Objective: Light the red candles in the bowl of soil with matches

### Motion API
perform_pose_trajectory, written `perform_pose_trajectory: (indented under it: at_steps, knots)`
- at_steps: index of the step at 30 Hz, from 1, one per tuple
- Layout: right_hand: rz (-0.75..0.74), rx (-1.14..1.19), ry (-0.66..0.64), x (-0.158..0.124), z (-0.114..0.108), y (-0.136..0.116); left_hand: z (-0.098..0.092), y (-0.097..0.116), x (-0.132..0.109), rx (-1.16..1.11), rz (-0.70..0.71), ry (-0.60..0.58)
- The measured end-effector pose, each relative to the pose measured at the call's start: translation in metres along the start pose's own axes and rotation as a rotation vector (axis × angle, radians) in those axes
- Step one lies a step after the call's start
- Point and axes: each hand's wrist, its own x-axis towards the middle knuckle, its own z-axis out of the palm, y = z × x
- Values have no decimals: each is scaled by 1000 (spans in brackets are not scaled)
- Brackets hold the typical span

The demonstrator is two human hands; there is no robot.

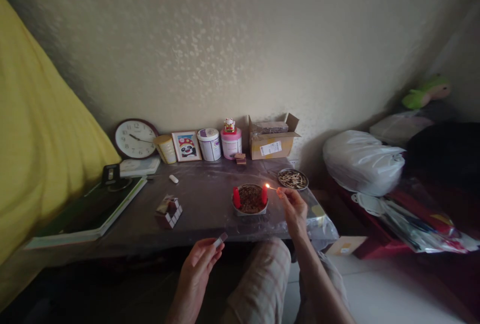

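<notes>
My right hand [293,207] pinches a burning matchstick [273,188], its flame close to the top of the right red candle [264,195]. Whether the wick is lit, I cannot tell. A second red candle [236,197] stands at the left side of the same round bowl [250,212], which is filled with brown grainy stuff. Below the table's front edge, my left hand [200,263] is closed on a small matchbox [220,239]. Several small boxes [169,211] are stacked on the table to the left of the bowl.
A dish of matchsticks [293,179] sits at the table's right end. Along the wall stand a clock [135,138], a panda picture [187,147], tins [209,145] and an open carton [272,145]. A large green book [90,209] lies left; white bags [363,162] are piled right.
</notes>
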Motion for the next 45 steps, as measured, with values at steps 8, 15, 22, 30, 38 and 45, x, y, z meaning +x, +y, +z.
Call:
perform_pose_trajectory:
  at_steps: [8,15,22,30,38,45]
  knots:
    - [12,-43,-16,8,4,7,-3,-3,4,-14,-25,10]
    - [23,-62,-20,11,8,12,-3,-3,6,-9,-29,32]
    - [29,-77,-16,12,10,10,-4,-5,8,-14,-31,43]
    - [21,-90,-11,12,11,11,-6,-5,8,-13,-44,37]
    - [19,-82,-19,12,9,17,-6,-6,9,-19,-44,33]
    - [29,-60,-17,13,10,16,-6,-5,8,-28,-41,29]
